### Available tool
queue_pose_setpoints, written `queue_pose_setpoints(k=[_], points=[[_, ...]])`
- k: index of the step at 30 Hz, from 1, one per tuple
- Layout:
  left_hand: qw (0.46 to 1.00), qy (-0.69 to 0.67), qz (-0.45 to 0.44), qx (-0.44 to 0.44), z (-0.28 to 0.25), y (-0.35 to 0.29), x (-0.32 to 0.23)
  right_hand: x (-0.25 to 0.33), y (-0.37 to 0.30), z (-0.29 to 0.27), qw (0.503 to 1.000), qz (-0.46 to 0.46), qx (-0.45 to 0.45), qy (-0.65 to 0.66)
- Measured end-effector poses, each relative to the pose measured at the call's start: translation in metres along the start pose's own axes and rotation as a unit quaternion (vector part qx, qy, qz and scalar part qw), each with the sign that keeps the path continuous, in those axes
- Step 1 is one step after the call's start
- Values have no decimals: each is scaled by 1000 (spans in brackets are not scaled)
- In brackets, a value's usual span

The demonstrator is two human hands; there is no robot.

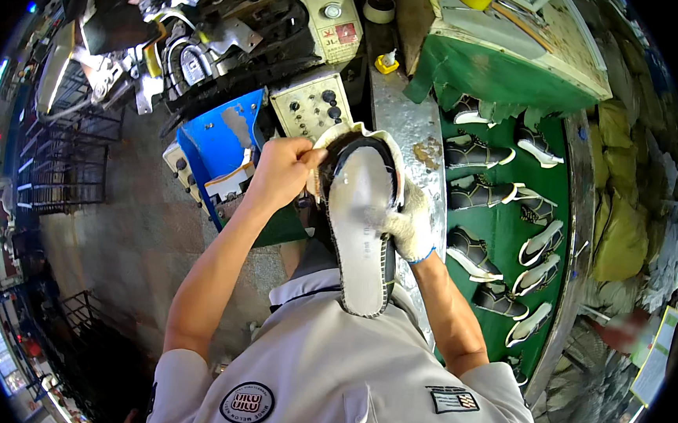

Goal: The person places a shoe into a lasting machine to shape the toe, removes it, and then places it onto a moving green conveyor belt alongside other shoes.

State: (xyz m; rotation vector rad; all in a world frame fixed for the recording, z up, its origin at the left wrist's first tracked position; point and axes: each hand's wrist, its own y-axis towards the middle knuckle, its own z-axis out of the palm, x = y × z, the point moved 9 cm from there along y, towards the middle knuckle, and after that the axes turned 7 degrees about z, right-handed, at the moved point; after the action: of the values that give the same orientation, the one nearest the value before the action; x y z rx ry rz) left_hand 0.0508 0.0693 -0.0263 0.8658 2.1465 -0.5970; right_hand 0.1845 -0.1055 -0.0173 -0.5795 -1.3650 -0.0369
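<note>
A shoe upper (pixel 359 244) is held sole side up in front of my body, its heel end against my shirt and its toe end pointing away. Pale insole board covers its underside, with stitching along the edge. Around the toe, the cream lining and dark upper edge stand up loosely. My left hand (pixel 283 168), bare, is closed in a pinch on that edge at the toe's left side. In a knitted white glove, my right hand (pixel 409 223) wraps the right side, its thumb lying over the insole. The right fingers are mostly hidden behind the shoe.
A machine with metal clamps (pixel 188 63) stands at the far left, beside a control box with knobs (pixel 311 103) and a blue bin (pixel 222 140). On the right, several dark shoes (pixel 478 191) lie on a green belt (pixel 512 216) along a metal ledge (pixel 409 110).
</note>
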Motion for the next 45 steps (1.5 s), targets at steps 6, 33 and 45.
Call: queue_pose_setpoints(k=[6,33,45], points=[[990,7,130,52,32,62,-84,-25,-11,-26,992,5,-6,127],[948,2,-85,305,287,-2,40,-397,-332,-413,546,284,-784,86],[921,-27,-83,380,339,-32,-17,-495,-370,-440,558,-77,-662,494]])
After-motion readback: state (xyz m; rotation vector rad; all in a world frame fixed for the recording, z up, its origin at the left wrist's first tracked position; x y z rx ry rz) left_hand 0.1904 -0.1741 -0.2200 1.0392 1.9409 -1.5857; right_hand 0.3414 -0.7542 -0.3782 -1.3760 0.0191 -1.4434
